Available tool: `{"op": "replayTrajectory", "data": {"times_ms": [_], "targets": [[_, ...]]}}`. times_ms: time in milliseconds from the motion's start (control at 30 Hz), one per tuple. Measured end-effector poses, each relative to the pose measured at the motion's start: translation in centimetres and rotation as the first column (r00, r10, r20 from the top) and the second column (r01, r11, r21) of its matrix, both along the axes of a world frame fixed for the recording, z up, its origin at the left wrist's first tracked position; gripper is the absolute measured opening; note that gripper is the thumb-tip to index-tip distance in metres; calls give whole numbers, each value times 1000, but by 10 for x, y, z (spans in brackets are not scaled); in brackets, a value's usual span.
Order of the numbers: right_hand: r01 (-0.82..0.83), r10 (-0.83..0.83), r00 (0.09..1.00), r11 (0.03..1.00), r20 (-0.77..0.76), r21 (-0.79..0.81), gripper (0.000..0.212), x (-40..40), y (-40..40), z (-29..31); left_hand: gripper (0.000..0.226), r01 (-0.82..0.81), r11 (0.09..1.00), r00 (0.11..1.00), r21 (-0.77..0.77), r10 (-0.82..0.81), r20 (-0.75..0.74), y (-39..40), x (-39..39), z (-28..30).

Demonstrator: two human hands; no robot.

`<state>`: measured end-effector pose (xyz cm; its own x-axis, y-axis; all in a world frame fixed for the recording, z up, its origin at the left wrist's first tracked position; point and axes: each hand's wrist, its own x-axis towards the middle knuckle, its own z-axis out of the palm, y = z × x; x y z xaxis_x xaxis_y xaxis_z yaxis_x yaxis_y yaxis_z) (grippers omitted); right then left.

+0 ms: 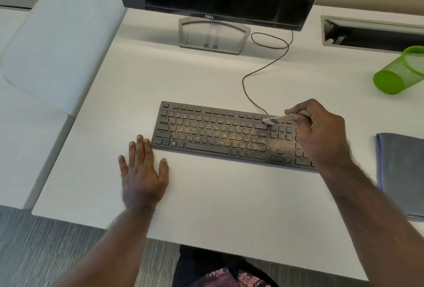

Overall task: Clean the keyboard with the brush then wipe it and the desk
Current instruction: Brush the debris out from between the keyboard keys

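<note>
A green mesh cup (399, 71) lies tipped at far right; a grey cloth (402, 174) lies right of the crumb-speckled keyboard (218, 134). The right hand (321, 130) pinches the brush (278, 119) over the far keys. The left hand (142, 172) rests flat on the desk (229, 195), fingers straight.

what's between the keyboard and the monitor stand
In the head view, mostly bare white desk; only the keyboard's thin dark cable snakes across it, right of the monitor stand.
</note>
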<state>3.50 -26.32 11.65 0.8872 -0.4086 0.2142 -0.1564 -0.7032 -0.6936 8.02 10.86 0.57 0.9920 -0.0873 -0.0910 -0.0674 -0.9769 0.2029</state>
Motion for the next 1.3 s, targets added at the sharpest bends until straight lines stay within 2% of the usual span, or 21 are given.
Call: {"op": "replayTrajectory", "data": {"times_ms": [133, 267, 467, 700, 867, 1100, 1200, 1300], "targets": [[10, -9, 999, 1000, 47, -13, 16, -11, -10, 3, 81, 3, 1000, 1000, 4, -3, -9, 0, 0, 1], [-26, 26, 1000, 1000, 8, -9, 18, -16, -9, 0, 81, 3, 1000, 1000, 7, -3, -13, 0, 0, 1], [106, -105, 994, 994, 17, -32, 18, -24, -29, 1, 81, 12, 1000, 1000, -3, -12, 3, 0, -1, 1], [1, -1, 1000, 1000, 8, -16, 16, -26, -24, -1, 80, 1, 1000, 1000, -13, -1, 7, 0, -1, 2], [120, -119, 992, 993, 35, -11, 17, -24, -33, 0, 80, 3, 1000, 1000, -10, -3, 2, 1, -1, 1], [-61, 51, 990, 995, 129, 75, 12, 10, 14, 6, 81, 4, 1000, 1000, -11, -4, -1, 0, -1, 3], [-118, 108, 990, 987, 87, 113, 12, 23, 28, -1, 81, 1, 1000, 1000, -14, -1, 4, 0, -1, 4], [-89, 88, 996, 989, 15, 118, 11, 32, 27, -9, 80, 1, 1000, 1000, -13, -1, 6, 0, -1, 3]]}}
